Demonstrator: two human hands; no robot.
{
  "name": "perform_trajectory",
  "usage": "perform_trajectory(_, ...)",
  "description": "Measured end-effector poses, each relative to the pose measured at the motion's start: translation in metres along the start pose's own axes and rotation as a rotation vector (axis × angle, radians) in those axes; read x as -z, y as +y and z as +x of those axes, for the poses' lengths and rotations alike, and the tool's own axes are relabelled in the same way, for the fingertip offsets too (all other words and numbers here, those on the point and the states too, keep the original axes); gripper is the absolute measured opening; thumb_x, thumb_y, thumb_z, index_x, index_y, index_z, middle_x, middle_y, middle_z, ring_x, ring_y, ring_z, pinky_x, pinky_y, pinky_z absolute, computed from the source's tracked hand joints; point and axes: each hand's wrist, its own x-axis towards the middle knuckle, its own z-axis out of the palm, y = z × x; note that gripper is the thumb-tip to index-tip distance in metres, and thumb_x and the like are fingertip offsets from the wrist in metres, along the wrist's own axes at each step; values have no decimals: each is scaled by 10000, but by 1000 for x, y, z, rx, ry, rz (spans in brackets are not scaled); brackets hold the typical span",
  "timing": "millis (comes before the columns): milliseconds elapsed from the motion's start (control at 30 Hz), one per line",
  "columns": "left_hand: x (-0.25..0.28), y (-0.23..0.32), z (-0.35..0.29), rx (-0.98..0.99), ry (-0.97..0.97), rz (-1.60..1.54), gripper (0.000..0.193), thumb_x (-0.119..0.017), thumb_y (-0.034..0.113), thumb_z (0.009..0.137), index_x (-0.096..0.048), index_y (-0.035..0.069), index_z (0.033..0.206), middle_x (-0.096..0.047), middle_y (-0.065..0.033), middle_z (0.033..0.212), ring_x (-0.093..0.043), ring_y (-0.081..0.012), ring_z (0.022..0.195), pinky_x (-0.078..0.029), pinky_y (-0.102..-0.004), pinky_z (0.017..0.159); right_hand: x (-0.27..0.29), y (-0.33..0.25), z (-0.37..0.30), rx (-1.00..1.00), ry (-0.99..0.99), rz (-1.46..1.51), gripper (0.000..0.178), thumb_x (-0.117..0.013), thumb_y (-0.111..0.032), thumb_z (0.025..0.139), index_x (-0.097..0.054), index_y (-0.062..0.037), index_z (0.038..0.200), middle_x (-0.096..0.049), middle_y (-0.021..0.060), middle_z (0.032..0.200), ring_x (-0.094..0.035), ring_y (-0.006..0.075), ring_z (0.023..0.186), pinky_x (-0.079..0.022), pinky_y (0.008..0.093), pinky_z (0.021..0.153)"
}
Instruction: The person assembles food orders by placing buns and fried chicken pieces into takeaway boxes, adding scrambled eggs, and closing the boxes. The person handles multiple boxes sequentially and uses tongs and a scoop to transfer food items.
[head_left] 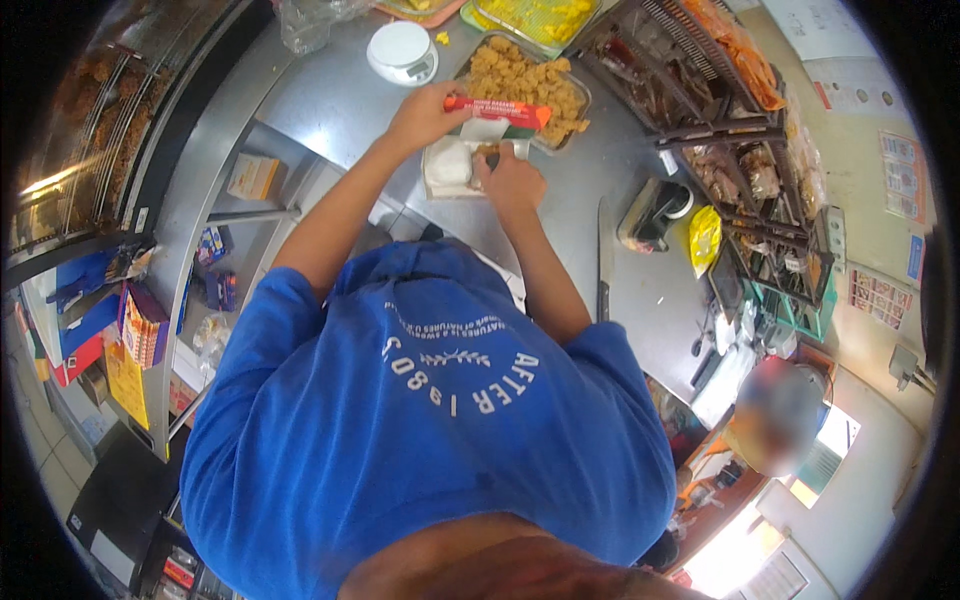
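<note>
An open carton (432, 188) with white insides stands on the metal counter in front of me, its red printed lid (505, 112) raised at the far side. My left hand (425, 118) is closed on the left end of the lid. Low in the right half of the carton, the fingers of my right hand (515, 182) press together around a small brown piece, partly hidden by them. White paper or wrapping (452, 160) fills the carton's left half. Just behind the lid, a clear tray (588, 90) is heaped with golden-brown lumps of food.
A white kitchen scale (402, 52) stands left of the tray, and a tray of yellow pieces (535, 18) lies farther back. To the right are a long knife (604, 255), a yellow packet (705, 238) and brown crates (715, 130). Another person (780, 415) is at the lower right.
</note>
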Motion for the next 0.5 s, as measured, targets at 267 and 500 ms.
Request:
perform_trajectory(267, 3, 6, -7, 107, -49, -43, 367, -705, 362, 782, -652, 51, 970, -669, -185, 860, -652, -325, 813, -496, -398, 720, 80, 8, -35, -42, 402, 229, 482, -587, -561, 811, -578, -157, 1074, -669, 133, 699, -669, 319, 670, -507, 448, 594)
perform_trajectory(500, 5, 11, 0, 76, -92, -29, 352, -712, 283, 809, -627, 24, 1031, -685, -130, 863, -641, -200, 748, -500, -332, 718, -25, 1, -11, 86, 301, 41, 421, -586, -513, 826, -569, -173, 1073, -679, 116, 769, -677, 302, 691, -515, 437, 578)
